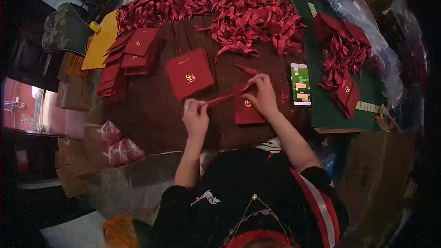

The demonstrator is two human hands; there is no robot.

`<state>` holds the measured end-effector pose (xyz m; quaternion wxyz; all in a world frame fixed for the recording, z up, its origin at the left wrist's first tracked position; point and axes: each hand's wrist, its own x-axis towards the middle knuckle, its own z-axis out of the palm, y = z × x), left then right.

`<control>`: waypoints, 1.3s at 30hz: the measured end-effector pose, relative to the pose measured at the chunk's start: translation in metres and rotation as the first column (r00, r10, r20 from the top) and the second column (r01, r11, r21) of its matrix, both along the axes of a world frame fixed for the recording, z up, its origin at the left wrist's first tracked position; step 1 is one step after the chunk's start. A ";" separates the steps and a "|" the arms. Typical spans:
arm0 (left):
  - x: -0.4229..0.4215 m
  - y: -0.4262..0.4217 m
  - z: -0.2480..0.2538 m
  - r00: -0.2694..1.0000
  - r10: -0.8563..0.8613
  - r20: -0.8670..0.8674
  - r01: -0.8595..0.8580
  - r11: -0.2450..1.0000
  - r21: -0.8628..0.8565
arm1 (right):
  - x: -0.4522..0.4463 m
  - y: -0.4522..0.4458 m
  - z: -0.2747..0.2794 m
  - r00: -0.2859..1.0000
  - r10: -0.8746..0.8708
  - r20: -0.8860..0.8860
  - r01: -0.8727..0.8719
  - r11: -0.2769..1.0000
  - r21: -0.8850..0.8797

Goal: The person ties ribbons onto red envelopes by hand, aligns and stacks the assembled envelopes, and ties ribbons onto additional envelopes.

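A red ribbon (pixel 222 98) is stretched between my two hands. My left hand (pixel 196 115) pinches its near-left end, with a ring showing on a finger. My right hand (pixel 262 95) pinches the ribbon farther along, and a loose tail of it points away beyond the fingers. Beneath my right hand lies a flat dark red piece with a gold emblem (pixel 248 115), like a card or small pouch; the hand partly covers it. Left of it is a stack of similar red pieces (pixel 189 76), gold print facing up.
A heap of red ribbons (pixel 255 20) covers the table's far side. More red pieces (pixel 138 46) are piled at left. A lit phone (pixel 301 85) lies at right, beside a green mat (pixel 321 115) bearing ribboned red pieces (pixel 345 94). Plastic-wrapped bundles (pixel 124 151) sit at the near left.
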<state>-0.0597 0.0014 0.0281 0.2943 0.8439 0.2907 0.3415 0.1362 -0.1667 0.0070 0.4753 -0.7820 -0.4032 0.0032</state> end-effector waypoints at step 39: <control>0.040 -0.050 -0.021 0.943 -0.011 -0.332 -0.017 0.997 -0.082 | -0.012 0.003 0.035 0.893 0.280 0.352 -0.280 0.959 -0.052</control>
